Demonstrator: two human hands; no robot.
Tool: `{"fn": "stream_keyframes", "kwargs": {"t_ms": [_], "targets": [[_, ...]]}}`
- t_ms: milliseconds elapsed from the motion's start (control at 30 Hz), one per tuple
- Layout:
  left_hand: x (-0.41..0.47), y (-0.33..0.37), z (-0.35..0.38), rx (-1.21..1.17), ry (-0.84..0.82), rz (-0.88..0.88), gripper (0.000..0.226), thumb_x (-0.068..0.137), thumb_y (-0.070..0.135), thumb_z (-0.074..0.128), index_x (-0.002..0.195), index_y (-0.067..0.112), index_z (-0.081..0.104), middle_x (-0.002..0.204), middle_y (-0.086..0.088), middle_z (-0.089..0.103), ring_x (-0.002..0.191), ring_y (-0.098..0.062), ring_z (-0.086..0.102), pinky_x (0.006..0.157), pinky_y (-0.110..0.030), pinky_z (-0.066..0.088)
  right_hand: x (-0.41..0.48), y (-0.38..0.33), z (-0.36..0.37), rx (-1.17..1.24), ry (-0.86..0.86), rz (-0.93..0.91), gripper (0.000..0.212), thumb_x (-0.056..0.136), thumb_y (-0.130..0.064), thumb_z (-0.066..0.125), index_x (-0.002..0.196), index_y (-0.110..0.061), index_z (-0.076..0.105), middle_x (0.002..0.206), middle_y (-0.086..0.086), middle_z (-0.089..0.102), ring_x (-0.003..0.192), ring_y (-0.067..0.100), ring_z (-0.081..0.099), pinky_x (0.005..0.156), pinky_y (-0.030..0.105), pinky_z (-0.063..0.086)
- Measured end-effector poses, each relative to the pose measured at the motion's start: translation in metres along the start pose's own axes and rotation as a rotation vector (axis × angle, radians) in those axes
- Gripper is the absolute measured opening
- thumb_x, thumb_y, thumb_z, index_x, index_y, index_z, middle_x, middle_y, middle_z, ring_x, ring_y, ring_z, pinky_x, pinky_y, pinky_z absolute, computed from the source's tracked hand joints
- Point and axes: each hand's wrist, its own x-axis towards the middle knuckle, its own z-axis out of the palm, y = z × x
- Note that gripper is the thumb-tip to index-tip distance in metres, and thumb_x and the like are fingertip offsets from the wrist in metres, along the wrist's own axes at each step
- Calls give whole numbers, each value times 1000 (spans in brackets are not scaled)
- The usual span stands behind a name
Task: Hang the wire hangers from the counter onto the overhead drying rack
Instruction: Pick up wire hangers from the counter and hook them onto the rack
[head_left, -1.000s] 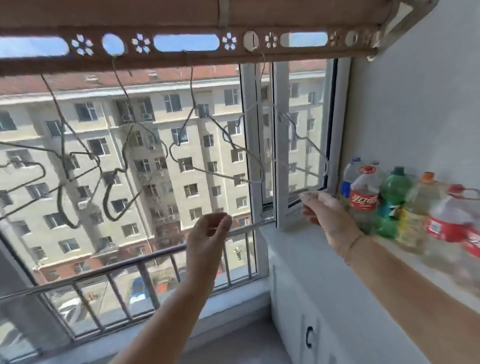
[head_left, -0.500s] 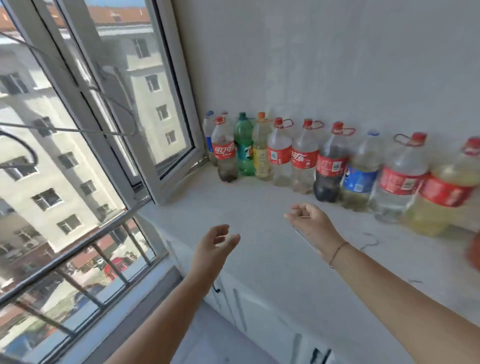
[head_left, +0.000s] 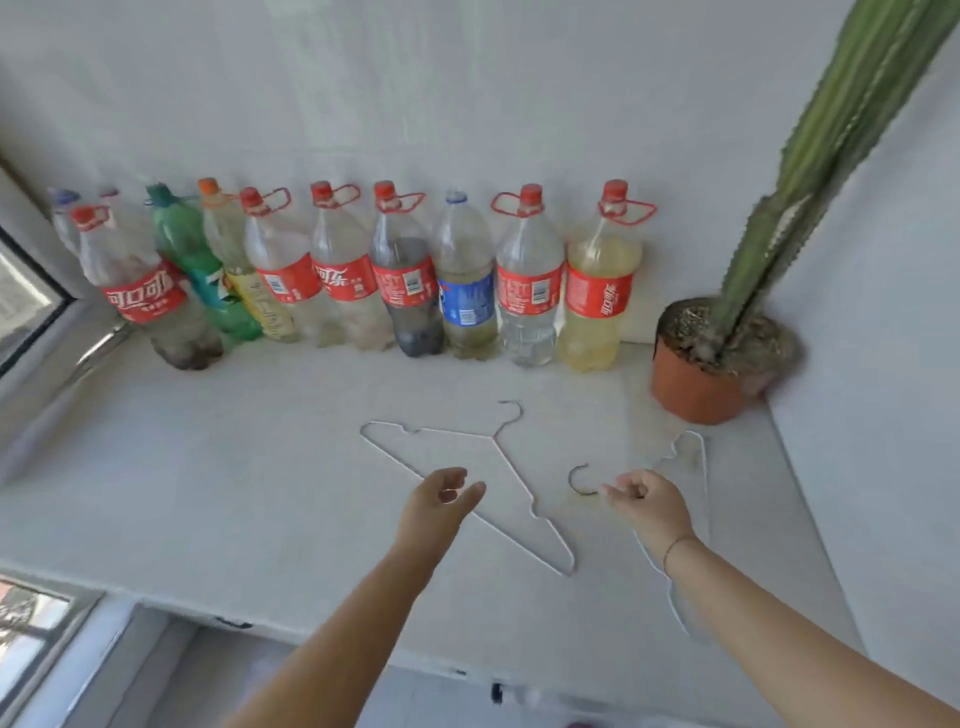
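Head view: two white wire hangers lie flat on the white counter (head_left: 234, 493). The left hanger (head_left: 511, 470) is spread across the middle of the counter, its hook (head_left: 511, 410) pointing toward the row of bottles and its long bottom wire running from upper left down to lower right. The right hanger (head_left: 702, 488) lies nearer the potted cactus; its dark hook (head_left: 579, 480) curls just beside the right hand, and its pale frame runs up toward the pot and down under the right forearm, so part of it is hidden.

The left hand (head_left: 441, 501) reaches over the left hanger, above its bottom wire. Its grip is wide, fingers and thumb apart with nothing between them; whether it touches the wire cannot be told.

The right hand (head_left: 644, 501) sits just right of the dark hook. Its grip is narrow, fingers curled toward the thumb; the fingertips (head_left: 613, 491) are at the hook's stem, but blur makes it impossible to say whether they pinch the wire. A thin bracelet (head_left: 675, 545) circles the right wrist.

Along the back wall stands a row of plastic bottles (head_left: 405, 280), most with red labels and red caps, one green, one with a blue label, holding clear, yellowish or dark liquid. In the right corner a tall green cactus (head_left: 810, 156) leans up out of an orange pot (head_left: 693, 389). A window frame (head_left: 31, 291) shows at the left edge.
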Motion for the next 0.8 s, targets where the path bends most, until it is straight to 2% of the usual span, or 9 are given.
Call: {"fn": "stream_keyframes", "kwargs": {"t_ms": [100,200,300,467,567,700,800], "targets": [[11,-8,38,16,-50,-51,37,82,34,68,115,18,61,112,4,63,105,-12,57,87,-25,42,20,31,-9,-176,42,48,23,73,-33,73,82,-18,59,88,2,63,85,22,60,75,33,45],[22,-14,60,61,-75,-104,36,83,36,66,114,19,61,109,4,63,102,-11,57,86,-25,41,30,46,-6,-359,81,99,24,70,-46,68,78,-25,60,86,-7,63,86,19,59,79,33,43],[38,-19,70,96,-56,-158,34,83,36,66,111,18,62,106,4,63,99,-12,57,83,-25,40,34,53,2,-463,118,114,21,69,-47,67,75,-27,64,86,-8,65,89,19,60,75,30,35],[72,-23,73,149,-53,-218,35,83,35,65,109,12,64,106,1,65,101,-17,58,88,-30,46,39,57,9,-512,178,119,13,74,-42,65,75,-29,68,85,-8,68,89,19,60,76,31,34],[95,-18,72,204,-26,-232,27,87,33,62,102,10,65,96,2,65,92,-18,57,84,-31,46,39,47,11,-290,172,156,8,77,-32,67,73,-25,65,81,-3,66,84,21,61,77,31,42],[125,-10,70,321,2,-239,20,89,35,56,84,16,62,71,5,57,71,-18,52,67,-26,38,40,15,4,170,100,158,15,83,-14,64,70,-7,61,62,6,61,51,9,59,56,24,43],[139,-7,75,409,-5,-221,35,87,38,57,59,18,48,56,0,43,52,-20,39,54,-26,29,41,-3,2,396,57,180,19,88,-13,58,69,-11,55,61,6,58,46,12,54,49,22,39]]}}
